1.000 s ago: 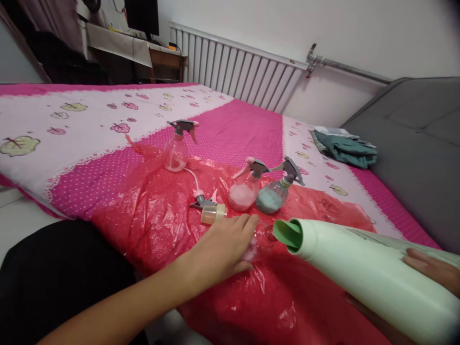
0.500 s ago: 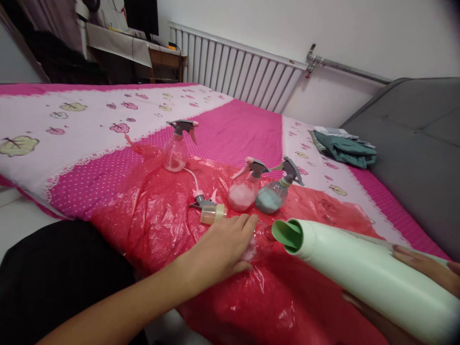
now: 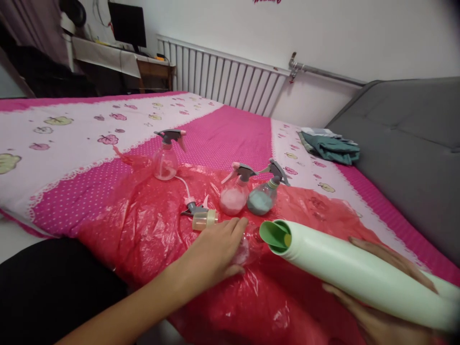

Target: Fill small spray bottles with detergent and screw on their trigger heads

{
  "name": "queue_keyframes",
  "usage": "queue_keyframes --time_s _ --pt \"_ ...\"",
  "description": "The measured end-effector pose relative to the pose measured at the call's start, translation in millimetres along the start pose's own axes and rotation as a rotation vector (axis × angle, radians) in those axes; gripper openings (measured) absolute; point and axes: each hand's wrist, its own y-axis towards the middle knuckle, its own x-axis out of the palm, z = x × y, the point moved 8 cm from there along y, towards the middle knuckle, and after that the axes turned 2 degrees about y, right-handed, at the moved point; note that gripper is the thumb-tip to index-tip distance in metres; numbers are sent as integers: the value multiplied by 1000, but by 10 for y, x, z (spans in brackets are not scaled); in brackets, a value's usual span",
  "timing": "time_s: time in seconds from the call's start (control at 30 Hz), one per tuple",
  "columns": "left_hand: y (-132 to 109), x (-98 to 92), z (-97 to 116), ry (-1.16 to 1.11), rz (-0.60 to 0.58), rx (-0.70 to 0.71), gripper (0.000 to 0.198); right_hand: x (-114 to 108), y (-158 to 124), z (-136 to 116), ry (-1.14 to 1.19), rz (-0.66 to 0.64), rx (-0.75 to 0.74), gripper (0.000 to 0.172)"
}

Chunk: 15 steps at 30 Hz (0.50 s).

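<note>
My left hand wraps round a small clear bottle that stands on a red plastic sheet over the bed; its open neck shows beside my fingers. My right hand holds a large pale green bottle, tilted almost level, with its green spout right next to the clear bottle's neck. A loose spray head with a beige collar lies just beyond my left hand.
Three spray bottles stand on the sheet: a clear one at the back left, a pink-filled one and a blue-filled one. Folded clothes lie by a grey sofa. A radiator lines the far wall.
The large green bottle's spout has shifted left and closer to the small bottle's neck, and my right hand has come further into view. The camera has tipped slightly down.
</note>
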Motion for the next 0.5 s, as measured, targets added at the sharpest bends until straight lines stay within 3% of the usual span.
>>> queue_keyframes --time_s 0.13,0.5 --pt "-4 9 -21 -19 1 6 91 93 -21 19 19 -5 -39 62" --pt "0 15 -38 13 14 33 94 180 -109 229 35 -13 125 69"
